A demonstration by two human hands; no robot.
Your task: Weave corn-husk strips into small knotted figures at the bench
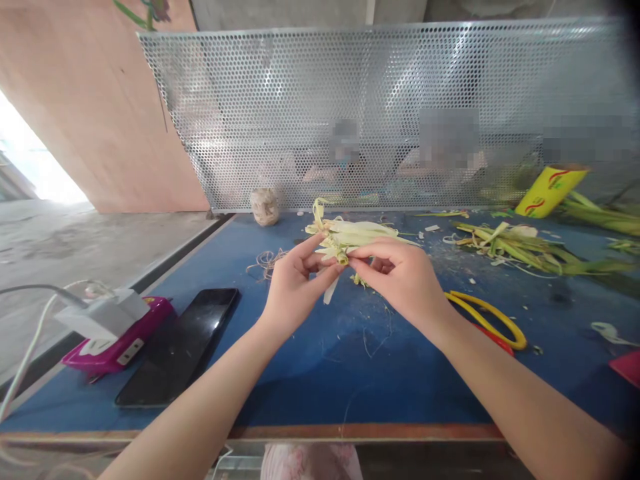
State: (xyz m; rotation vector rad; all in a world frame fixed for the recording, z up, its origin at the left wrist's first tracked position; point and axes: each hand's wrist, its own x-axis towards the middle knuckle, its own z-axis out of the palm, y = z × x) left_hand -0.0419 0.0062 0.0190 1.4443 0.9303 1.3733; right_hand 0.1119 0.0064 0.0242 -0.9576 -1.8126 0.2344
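Note:
A small roll of pale green husk is pinched between both hands above the blue table. My left hand holds it from the left with thumb and fingers closed. From the right, my right hand grips its edge between thumb and forefinger. Just behind the fingertips lies a loose heap of pale husk strips, partly hidden by the hands. A tangle of thin brown string rests beside my left hand. Nearest my right forearm are yellow-handled scissors or pliers, partly covered by the arm; which tool cannot be made out.
A black phone and a magenta power strip with a white plug occupy the left side. Green husks and a yellow tube lie right. A perforated metal screen borders the back, near a whitish lump. People sit beyond it.

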